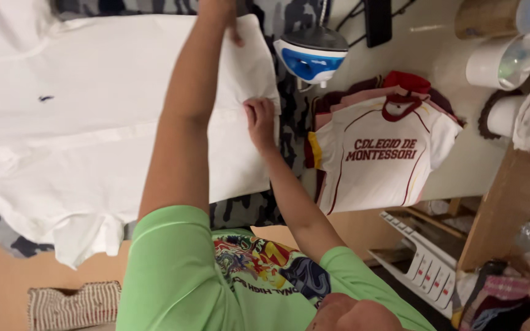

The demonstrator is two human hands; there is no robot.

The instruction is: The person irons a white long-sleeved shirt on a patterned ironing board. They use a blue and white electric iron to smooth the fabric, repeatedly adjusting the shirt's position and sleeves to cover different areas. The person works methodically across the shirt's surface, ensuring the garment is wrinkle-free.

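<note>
A head-worn camera looks down on a person in a green T-shirt (173, 270) bent over an ironing board with a camouflage cover (286, 116). A white shirt (81, 116) lies spread flat across the board, filling the left and centre of the view; its lower sleeve hangs over the near edge.

The left hand (223, 13) reaches to the shirt's far right corner and presses it down; the top of the frame cuts off most of this hand, so its finger position is hard to make out. The right hand (259, 119) rests fingers-down on the shirt's right edge, pinching a small fold of fabric. The two hands are apart, one beyond the other along that edge.

Just past the shirt's right edge, a blue and white steam iron (311, 54) stands on the board, close to the left hand. To the right, on a pale table (461, 165), sits a stack of folded school sports shirts (378, 156), white with maroon trim on top. A bare strip of the cover separates shirt and stack.

White cups (492, 64) and cloths crowd the right border, partly cut off. A striped woven basket (75, 305) shows at the bottom left.
</note>
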